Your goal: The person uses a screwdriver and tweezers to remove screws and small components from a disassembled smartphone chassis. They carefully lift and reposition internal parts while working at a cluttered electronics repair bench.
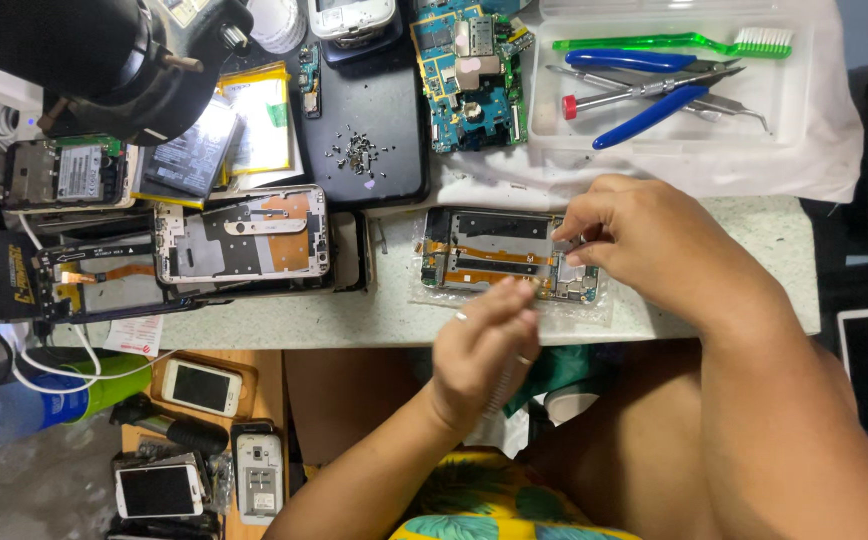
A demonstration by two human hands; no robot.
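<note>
- Your left hand (484, 345) is raised just in front of the table edge, fingers curled around a thin metal tool whose tip shows near the knuckles; motion blur hides the exact grip.
- Your right hand (644, 240) rests on the right end of the opened smartphone chassis with orange flex cables (499, 252), thumb and forefinger pinched together on a small part at its upper right edge. The part itself is too small to identify.
- The chassis lies flat on a clear plastic sheet (594, 315) on the speckled pale worktop (754, 250), near the front edge and between both of your hands.
- Behind the chassis, a black tablet-shaped tray (374, 130) carries a loose cluster of small screws (359, 155).
- Right of that tray lies a blue-green printed circuit board (469, 80).
- A clear plastic tray (784, 110) at the far right holds a green toothbrush (684, 42), blue-handled cutters (654, 100) and metal tweezers (734, 108).
- At the left, a second stripped phone frame with copper-coloured patches (244, 235) lies flat, with further dismantled frames and batteries beside it.
- A lower wooden shelf (269, 380) at the left holds several small white handsets.
</note>
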